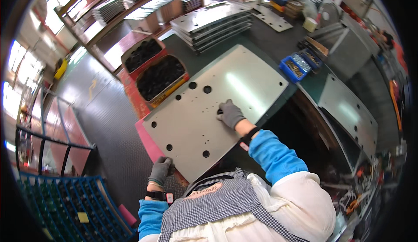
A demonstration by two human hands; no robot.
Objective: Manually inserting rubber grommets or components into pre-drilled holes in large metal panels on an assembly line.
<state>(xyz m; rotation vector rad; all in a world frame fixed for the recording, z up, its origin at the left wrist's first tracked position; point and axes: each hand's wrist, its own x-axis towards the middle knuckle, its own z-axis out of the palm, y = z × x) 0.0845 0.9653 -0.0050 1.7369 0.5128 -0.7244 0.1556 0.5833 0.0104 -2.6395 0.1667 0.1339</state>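
Observation:
A large flat metal panel (187, 120) with round black spots and small holes lies at a slant before me. Near its middle, my right hand (230, 113), in a grey glove, rests on it with bent fingers. A dark round piece (220, 111) shows at those fingertips; whether it is a plug or a hole is unclear. My left hand (162, 170), also gloved, is closed at the panel's near left edge, its fingertips partly hidden. Beneath that edge a pink sheet (148, 141) sticks out. Beyond the panel are two open boxes of black parts (161, 77).
Stacked metal panels (213, 24) stand at the far side. Blue bins (295, 68) with small hardware sit at the right, above another holed panel (350, 111). A blue rack (74, 207) is at the lower left, near a metal-framed cart (54, 142). Shelving (87, 46) rises at the far left.

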